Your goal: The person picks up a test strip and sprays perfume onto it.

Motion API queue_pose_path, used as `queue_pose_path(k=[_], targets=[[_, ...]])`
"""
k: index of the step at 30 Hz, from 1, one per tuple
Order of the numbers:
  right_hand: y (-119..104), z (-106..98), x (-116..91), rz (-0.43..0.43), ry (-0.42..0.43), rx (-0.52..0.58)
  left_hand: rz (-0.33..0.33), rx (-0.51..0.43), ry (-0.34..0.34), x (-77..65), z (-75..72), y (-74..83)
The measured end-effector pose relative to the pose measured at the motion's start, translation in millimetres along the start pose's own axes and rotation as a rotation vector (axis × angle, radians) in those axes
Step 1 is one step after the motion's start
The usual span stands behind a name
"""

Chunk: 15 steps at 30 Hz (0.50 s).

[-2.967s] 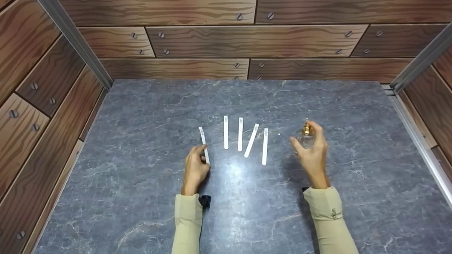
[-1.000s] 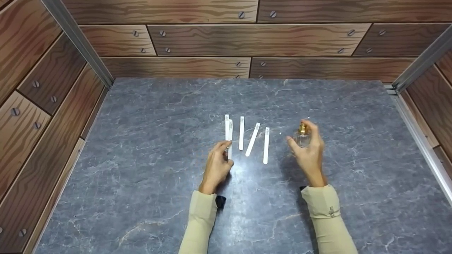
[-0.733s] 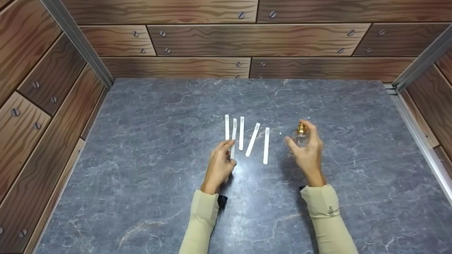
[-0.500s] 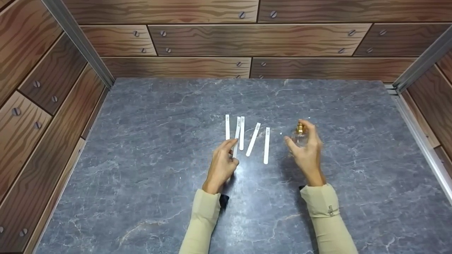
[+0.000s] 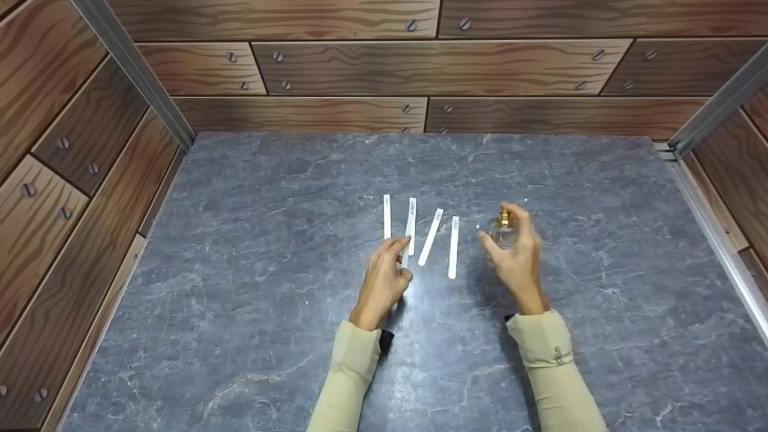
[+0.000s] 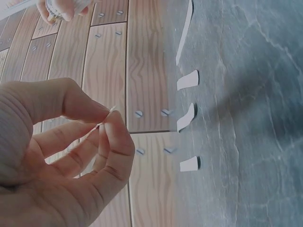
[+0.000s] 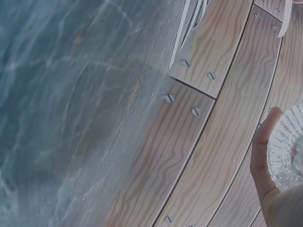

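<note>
— Grey marble-look tabletop [image 5: 240, 312] fills the head view. What are the hands doing on it?

— The left hand [image 5: 384, 279] pinches the near end of a white paper strip [image 5: 407, 249] between thumb and forefinger, other fingers loosely curled. That strip runs up and away from the hand, overlapping or just beside the second strip of the row. Three more strips [image 5: 431, 237] lie flat on the table between the two hands.

— And the right?

— The right hand [image 5: 519, 258] is curled round a small glass perfume bottle [image 5: 503, 231] with a gold spray top, held upright just right of the rightmost strip; a finger arches over the top.

— Does the left wrist view agree?

— Yes. Thumb and fingertips [image 6: 111, 130] are pressed together on the strip's thin edge [image 6: 106, 116], barely visible there. The ends of the lying strips [image 6: 188, 80] show against the table [image 6: 255, 142], well apart from the hand, and the bottle [image 6: 71, 7] peeks in at the top corner.

— The right wrist view?

— Poor: only the thumb [image 7: 263, 146] against ribbed clear glass [image 7: 286, 151], probably the bottle's side. Strips [image 7: 182, 28] lie far off on the tabletop [image 7: 71, 94].
</note>
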State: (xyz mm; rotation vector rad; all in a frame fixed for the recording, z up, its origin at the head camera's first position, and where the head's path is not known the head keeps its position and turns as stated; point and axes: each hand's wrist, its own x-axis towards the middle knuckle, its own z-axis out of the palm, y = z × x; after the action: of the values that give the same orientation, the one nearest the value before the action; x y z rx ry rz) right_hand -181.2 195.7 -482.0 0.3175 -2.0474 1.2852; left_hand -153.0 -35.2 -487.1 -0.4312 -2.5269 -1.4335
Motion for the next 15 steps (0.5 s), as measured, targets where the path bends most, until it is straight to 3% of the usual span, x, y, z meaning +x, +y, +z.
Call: queue_pose_path(k=[15], targets=[[1.8,5.7,-3.3,0.008,-0.011,-0.008,0.056,0.004,-0.015,-2.3,5.4,9.1]])
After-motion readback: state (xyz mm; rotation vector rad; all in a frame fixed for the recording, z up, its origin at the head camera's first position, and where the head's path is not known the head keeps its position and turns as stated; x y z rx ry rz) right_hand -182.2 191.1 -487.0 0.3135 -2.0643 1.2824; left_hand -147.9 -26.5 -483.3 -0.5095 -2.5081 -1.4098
